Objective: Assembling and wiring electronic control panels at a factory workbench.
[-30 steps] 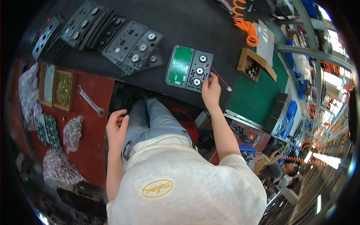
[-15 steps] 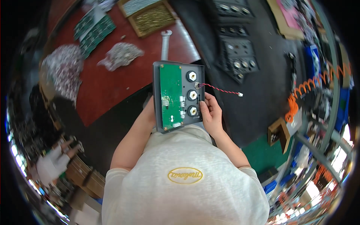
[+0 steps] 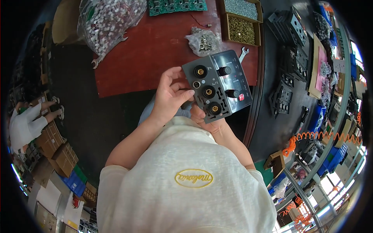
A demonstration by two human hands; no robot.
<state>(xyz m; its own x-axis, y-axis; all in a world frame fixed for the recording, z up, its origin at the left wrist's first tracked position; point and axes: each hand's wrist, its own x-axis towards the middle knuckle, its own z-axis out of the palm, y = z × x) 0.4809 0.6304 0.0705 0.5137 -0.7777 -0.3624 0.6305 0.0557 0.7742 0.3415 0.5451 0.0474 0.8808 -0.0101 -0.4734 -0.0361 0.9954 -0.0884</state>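
Both my hands hold a dark grey control panel (image 3: 200,101) up in front of my shirt, its front face toward me and tilted. Three round black sockets with brass centres line its left half. Two black knobs and a small red part sit on the glossy right half. My left hand (image 3: 168,94) grips the left edge, thumb on the front and fingers behind. At the lower edge, my right hand (image 3: 206,119) holds the panel from below, partly hidden behind it. The panel's back and its circuit board are out of sight.
Beyond the panel, a red-topped table (image 3: 155,50) carries a bag of small parts (image 3: 204,42), a wrench (image 3: 243,54), a box of brass pieces (image 3: 241,31) and green circuit boards (image 3: 176,6). Similar panels (image 3: 281,95) stand on the dark bench at right. An orange coiled hose (image 3: 311,136) hangs there.
The panel has been flipped over, from its circuit-board back with the red wire to its front with the knobs. My hands have shifted their hold. The whole view has turned left.
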